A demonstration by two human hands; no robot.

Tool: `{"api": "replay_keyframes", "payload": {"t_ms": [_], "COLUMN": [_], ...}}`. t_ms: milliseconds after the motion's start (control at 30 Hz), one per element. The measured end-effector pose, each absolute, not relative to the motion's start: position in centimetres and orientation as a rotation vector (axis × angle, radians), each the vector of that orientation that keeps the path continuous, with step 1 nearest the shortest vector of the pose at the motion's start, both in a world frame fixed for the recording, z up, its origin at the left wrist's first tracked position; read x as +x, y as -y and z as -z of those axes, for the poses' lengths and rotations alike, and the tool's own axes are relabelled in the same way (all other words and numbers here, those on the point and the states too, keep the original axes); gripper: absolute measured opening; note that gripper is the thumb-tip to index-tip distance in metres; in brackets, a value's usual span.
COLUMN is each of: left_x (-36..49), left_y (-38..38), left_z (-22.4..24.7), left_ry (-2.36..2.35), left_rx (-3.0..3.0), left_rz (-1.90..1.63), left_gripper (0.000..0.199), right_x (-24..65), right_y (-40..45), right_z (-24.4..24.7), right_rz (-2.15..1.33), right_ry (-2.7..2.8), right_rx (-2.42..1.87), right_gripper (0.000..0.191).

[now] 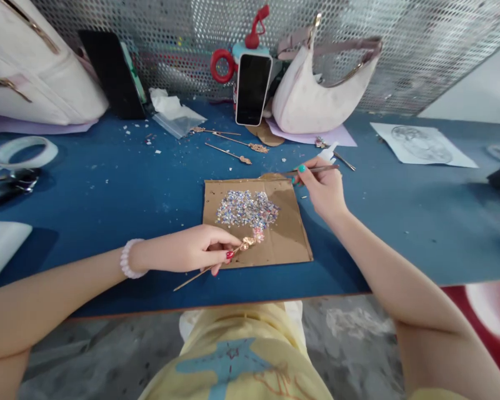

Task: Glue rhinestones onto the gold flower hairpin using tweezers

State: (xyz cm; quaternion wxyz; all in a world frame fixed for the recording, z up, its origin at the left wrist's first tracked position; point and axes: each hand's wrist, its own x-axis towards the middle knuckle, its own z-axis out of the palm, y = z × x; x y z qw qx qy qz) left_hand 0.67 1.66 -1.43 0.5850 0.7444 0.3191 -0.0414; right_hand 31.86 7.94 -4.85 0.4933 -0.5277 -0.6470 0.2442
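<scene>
My left hand [204,249] is closed round the stem of a gold hairpin [246,243]. The hairpin's flower end, with pinkish stones, points right over a piece of cardboard [287,239], while its thin stem sticks out below my fingers. On the cardboard lies a pile of small shiny rhinestones [246,208], blue, silver and pink. My right hand [323,186] pinches slim tweezers [312,169] above the cardboard's far right corner. Their tips reach left, close to a small brownish patch [273,176] that I cannot make out clearly.
Several gold hairpins [245,160] lie behind the cardboard. A phone [253,89] leans on a cup, beside a white handbag [333,94]. A tape roll [25,153] is at left, a printed sheet [423,144] at right. A small white bottle [328,153] lies behind my right hand.
</scene>
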Motion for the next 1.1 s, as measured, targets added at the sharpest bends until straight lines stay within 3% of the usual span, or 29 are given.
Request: {"api": "replay_keyframes", "payload": {"t_ms": [367,1100], "left_x": [0.2,0.1], "left_y": [-2.3,-2.2], "left_z": [2.1,2.2], "left_ry": [-0.710,-0.744], "left_rx": [1.633,1.574], "left_rz": [0.137,0.120], "left_gripper": [0.040,0.038], "right_x": [32.6,35.4], "right_y": [-10.2,-10.0], "right_z": [6.2,3.9], "right_rz": [-0.563,-0.612], "right_ry": [1.609,1.790], "right_rx": [-1.480,-1.550], "right_gripper": [0.017,0.019]}}
